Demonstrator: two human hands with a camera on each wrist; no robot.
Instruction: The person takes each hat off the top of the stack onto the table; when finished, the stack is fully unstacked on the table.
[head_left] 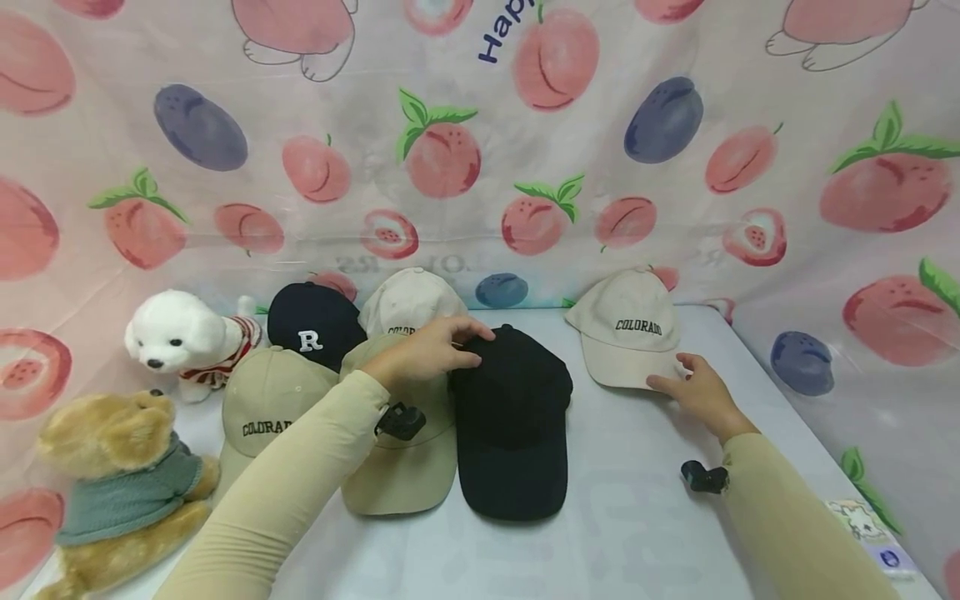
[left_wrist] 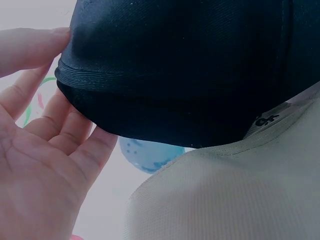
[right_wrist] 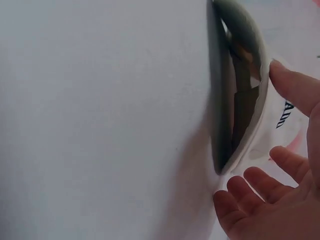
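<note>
A black cap (head_left: 512, 408) lies brim forward in the middle of the white table. My left hand (head_left: 432, 350) touches the left side of its crown; in the left wrist view the thumb meets the edge and the fingertips pass behind the dark cloth (left_wrist: 165, 65). To the right sits a cream cap (head_left: 630, 321) lettered COLORADO. My right hand (head_left: 701, 396) is at the right corner of that cap's brim. The right wrist view shows the thumb at the brim's edge (right_wrist: 257, 110), with the other fingers (right_wrist: 250, 187) spread loosely below.
Left of the black cap stand a khaki cap (head_left: 408, 450), a white cap (head_left: 412, 300), a navy cap (head_left: 315, 321) with an R and another khaki cap (head_left: 262, 392). Two plush dogs, one white (head_left: 180, 333) and one tan (head_left: 112, 467), sit farther left. A small printed packet (head_left: 873, 533) lies front right.
</note>
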